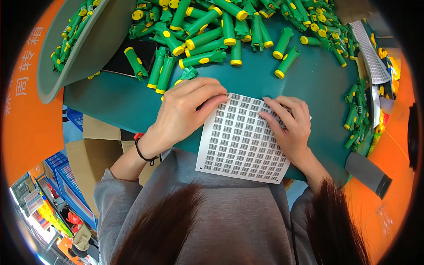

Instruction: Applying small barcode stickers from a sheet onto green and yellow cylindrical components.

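Observation:
A white sheet of barcode stickers (243, 141) lies at the near edge of the green table, overhanging toward my lap. My left hand (187, 104) pinches its top left corner between thumb and fingers. Over the upper right part of the sheet rests my right hand (289, 123), its thumb and fingertips close together near the top rows; whether a loose sticker is between them is too small to make out. Just beyond my left hand lies a green plastic tube with a yellow end (187, 75), partly hidden by that hand.
A heap of green and yellow tubes (207, 26) covers the far table. At the left a grey-green basin (48, 88) holds more, beside a dark phone-like slab (128, 57). More labelled tubes (357, 110), another sticker sheet (371, 53) and a grey cylinder (366, 172) are right. An open carton (88, 163) stands lower left.

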A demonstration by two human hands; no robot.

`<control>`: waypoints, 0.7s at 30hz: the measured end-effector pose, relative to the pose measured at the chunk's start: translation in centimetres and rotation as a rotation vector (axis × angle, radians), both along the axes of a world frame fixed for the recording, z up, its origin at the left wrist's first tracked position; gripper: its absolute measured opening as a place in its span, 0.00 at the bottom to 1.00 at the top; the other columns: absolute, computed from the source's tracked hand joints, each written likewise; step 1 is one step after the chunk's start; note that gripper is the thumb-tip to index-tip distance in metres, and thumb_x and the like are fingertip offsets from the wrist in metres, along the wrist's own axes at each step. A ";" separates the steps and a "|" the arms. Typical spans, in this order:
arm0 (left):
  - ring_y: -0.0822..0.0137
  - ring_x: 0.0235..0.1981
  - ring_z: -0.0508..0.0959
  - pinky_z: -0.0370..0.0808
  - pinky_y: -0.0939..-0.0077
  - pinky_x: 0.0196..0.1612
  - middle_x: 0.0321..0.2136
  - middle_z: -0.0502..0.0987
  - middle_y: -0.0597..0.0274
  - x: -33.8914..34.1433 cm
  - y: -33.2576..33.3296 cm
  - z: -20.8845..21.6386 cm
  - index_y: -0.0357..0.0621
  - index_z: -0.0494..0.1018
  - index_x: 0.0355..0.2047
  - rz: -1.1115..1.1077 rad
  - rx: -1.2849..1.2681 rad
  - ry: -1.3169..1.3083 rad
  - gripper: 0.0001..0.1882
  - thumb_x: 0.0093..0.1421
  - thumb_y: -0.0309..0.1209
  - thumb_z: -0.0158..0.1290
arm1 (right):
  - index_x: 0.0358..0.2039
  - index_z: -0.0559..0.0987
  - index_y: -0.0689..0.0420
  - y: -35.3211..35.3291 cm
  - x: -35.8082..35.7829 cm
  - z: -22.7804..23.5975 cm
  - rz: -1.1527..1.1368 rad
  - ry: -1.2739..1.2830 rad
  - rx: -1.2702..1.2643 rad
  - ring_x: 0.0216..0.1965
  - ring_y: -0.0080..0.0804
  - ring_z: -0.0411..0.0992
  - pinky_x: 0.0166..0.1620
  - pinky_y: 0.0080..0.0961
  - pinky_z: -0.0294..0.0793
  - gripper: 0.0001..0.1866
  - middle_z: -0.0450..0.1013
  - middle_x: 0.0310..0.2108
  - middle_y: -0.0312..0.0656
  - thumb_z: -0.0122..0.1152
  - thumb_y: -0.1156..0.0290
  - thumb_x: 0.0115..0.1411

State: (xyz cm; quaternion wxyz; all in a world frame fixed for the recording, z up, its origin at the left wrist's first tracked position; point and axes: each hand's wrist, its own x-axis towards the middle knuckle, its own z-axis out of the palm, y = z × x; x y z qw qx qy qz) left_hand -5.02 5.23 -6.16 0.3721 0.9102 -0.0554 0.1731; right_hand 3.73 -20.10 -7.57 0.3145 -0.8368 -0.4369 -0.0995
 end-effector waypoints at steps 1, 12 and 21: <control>0.63 0.35 0.83 0.78 0.74 0.38 0.35 0.83 0.59 0.0 0.1 0.1 0.40 0.82 0.36 -0.004 0.000 0.022 0.08 0.55 0.24 0.66 | 0.43 0.85 0.55 -0.1 0.0 -0.2 -0.006 -0.003 -0.003 0.42 0.37 0.73 0.44 0.31 0.73 0.19 0.77 0.40 0.36 0.76 0.72 0.48; 0.58 0.36 0.83 0.79 0.68 0.38 0.37 0.83 0.59 0.3 0.1 0.0 0.41 0.80 0.41 0.006 -0.083 0.062 0.11 0.58 0.28 0.64 | 0.42 0.86 0.56 0.0 1.2 -0.5 0.042 -0.029 0.046 0.37 0.35 0.74 0.41 0.29 0.73 0.18 0.77 0.37 0.37 0.77 0.73 0.48; 0.63 0.34 0.83 0.80 0.73 0.38 0.36 0.83 0.56 0.2 -0.3 0.0 0.36 0.81 0.42 0.033 -0.021 0.038 0.13 0.56 0.24 0.66 | 0.42 0.86 0.55 0.7 2.3 0.2 0.030 -0.196 -0.029 0.36 0.34 0.75 0.41 0.30 0.72 0.16 0.77 0.36 0.36 0.75 0.72 0.50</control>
